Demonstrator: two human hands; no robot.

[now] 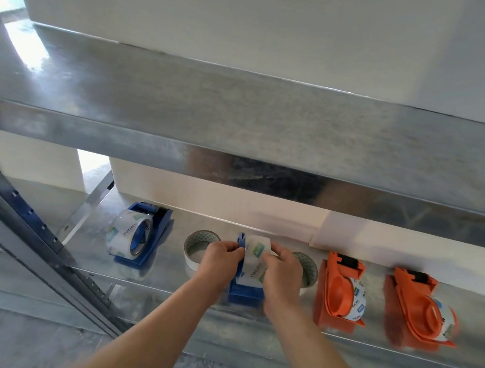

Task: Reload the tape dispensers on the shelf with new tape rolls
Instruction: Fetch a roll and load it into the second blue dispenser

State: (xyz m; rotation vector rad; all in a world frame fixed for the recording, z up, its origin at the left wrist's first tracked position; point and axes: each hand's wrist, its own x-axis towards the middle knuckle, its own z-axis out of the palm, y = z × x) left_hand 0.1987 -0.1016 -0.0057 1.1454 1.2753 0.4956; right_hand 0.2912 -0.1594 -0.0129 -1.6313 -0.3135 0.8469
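Note:
On the lower metal shelf (165, 269) stands a blue tape dispenser (245, 294) holding a clear tape roll (254, 264). My left hand (220, 260) pinches the dispenser's top at the left of the roll. The roll's right side is gripped by my right hand (283, 274). Another blue dispenser (151, 234) at the left carries a clear roll (128, 236). Two orange dispensers (339, 288) (420, 307) at the right each hold a roll. Two loose rolls lie flat, one (197, 249) left of my hands and one (308, 270) partly hidden behind my right hand.
An upper metal shelf (240, 141) overhangs the work area, its front lip just above the dispensers. A perforated grey upright (19, 219) slants along the left. A white wall backs the shelves. Grey marbled floor (20, 346) lies below.

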